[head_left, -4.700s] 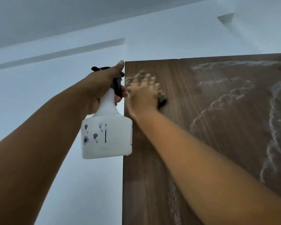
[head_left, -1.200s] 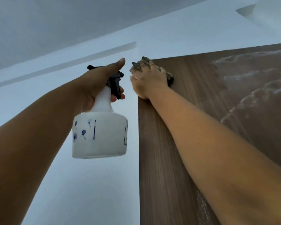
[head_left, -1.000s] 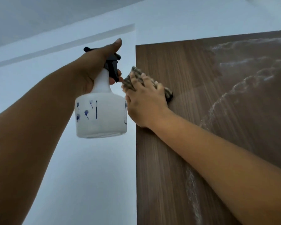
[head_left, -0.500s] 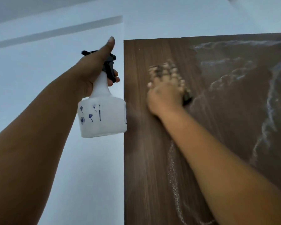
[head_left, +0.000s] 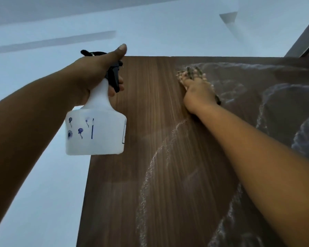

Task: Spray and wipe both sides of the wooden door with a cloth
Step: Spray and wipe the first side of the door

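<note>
The dark wooden door fills the lower right, seen from below, with wet foamy streaks across its right half. My right hand presses a checked cloth flat against the door near its top edge; the cloth shows past my fingertips and at the heel of my palm. My left hand grips the neck of a white spray bottle with a black trigger, held up beside the door's left edge, thumb stretched out over the top.
A pale wall and ceiling lie behind and to the left of the door. A grey door frame slants in at the upper right corner.
My right hand and the cloth have swept from the door's top left corner rightward toward the middle of the top. The bottle stayed raised in my left hand.
</note>
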Demonstrator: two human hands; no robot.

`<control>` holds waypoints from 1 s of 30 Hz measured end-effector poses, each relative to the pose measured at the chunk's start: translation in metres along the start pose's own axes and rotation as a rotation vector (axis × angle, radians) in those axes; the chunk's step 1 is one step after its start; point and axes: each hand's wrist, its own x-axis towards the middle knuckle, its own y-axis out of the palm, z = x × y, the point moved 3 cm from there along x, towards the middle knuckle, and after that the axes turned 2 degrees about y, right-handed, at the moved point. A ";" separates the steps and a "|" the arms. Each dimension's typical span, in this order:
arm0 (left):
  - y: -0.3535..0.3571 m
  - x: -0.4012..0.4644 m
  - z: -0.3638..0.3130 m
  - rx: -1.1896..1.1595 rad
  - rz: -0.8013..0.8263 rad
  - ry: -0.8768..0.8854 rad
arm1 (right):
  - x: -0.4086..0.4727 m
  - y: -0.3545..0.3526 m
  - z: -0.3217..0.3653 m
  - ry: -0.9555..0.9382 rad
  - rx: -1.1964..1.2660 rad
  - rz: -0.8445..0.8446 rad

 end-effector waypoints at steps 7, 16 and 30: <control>0.054 0.018 -0.029 0.015 0.019 0.033 | -0.085 0.013 0.058 -0.544 0.097 0.021; 0.115 0.021 -0.052 0.042 -0.030 0.062 | 0.016 -0.027 -0.093 -0.108 0.093 -0.083; 0.203 0.058 -0.049 0.188 0.106 -0.063 | 0.053 -0.064 -0.164 0.062 0.362 -0.183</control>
